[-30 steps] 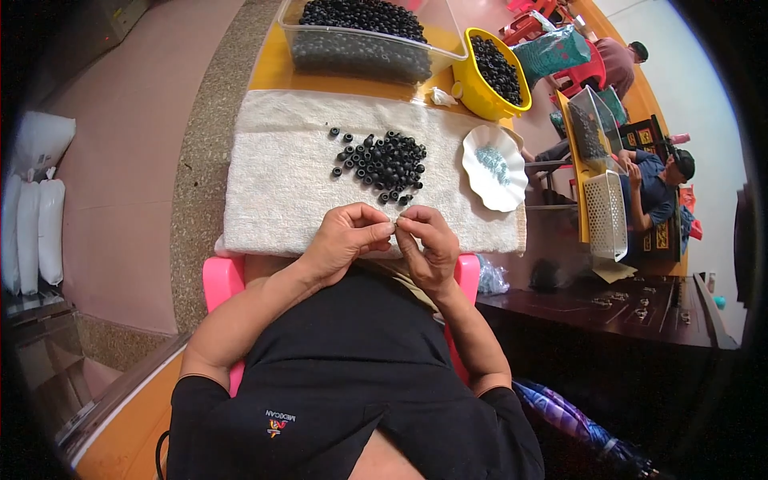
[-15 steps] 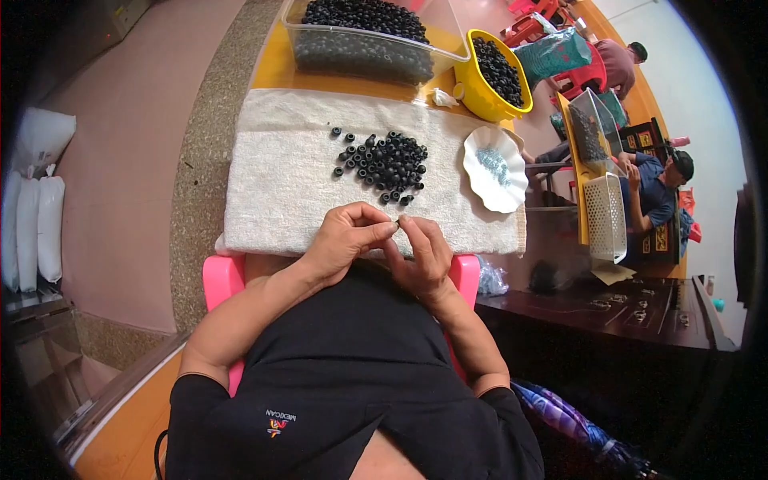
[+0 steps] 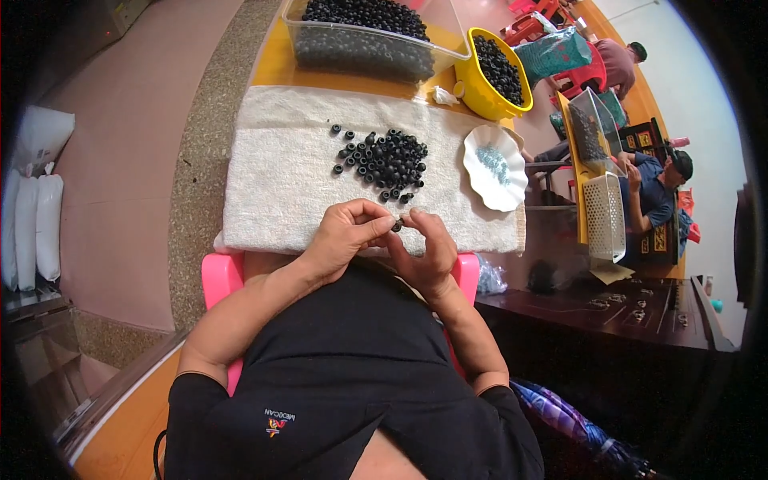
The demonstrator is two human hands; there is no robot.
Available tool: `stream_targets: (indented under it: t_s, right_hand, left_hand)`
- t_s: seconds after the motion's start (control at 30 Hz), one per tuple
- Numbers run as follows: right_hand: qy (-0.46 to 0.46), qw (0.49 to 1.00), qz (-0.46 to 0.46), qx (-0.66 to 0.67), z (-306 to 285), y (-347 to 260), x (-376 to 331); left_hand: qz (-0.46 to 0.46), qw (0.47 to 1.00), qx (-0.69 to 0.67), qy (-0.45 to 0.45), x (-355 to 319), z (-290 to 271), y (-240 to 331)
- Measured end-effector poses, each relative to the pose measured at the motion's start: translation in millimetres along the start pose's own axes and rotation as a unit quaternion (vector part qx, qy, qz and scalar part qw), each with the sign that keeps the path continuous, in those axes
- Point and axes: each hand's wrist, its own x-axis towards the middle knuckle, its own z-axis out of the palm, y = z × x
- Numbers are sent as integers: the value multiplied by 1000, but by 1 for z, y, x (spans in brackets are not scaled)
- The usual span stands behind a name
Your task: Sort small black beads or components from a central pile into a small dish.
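Note:
My left hand (image 3: pixel 346 234) pinches a small black hollow part (image 3: pixel 398 226) between thumb and forefinger, just over the towel's front edge. From the other side the thumb and forefinger of my right hand (image 3: pixel 430 250) close around the same part. My fingertips hide some of it. A loose pile of similar black parts (image 3: pixel 392 164), round with open ends, lies beyond my hands on a white towel (image 3: pixel 280 184). To the right of the pile, a white scalloped dish (image 3: pixel 478 182) holds tiny pale-blue, glassy pieces (image 3: pixel 492 164).
Behind the towel stand a clear plastic bin (image 3: pixel 444 50) and a yellow basket (image 3: pixel 472 94), both filled with black parts. A crumpled white tissue (image 3: pixel 444 97) lies beside the basket. Another person (image 3: pixel 660 188) sits at a table on the right, near a white perforated basket (image 3: pixel 606 220).
My right forefinger has lifted and moved slightly away from the thumb, so more of the black part shows between my fingertips. The left hand has stayed nearly still.

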Motion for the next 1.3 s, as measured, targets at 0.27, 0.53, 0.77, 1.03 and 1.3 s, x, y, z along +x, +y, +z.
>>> stream_targets:
  t_s: [0.27, 0.53, 0.77, 1.03, 1.3]
  right_hand:
    - [-22, 999, 22, 34, -2, -3, 5]
    - [-23, 999, 26, 42, -4, 0, 10]
    - [-28, 998, 38, 32, -10, 6, 11]
    - [-46, 994, 93, 45, -17, 4, 10]
    - [30, 995, 80, -45, -49, 65, 49]
  left_hand:
    - [4, 1000, 13, 3, -1, 1, 0]
    - [5, 1000, 20, 10, 0, 0, -2]
    - [0, 1000, 8, 17, -1, 1, 1]
    - [-7, 999, 33, 16, -2, 5, 6]
    - [-8, 999, 36, 25, -3, 4, 6]
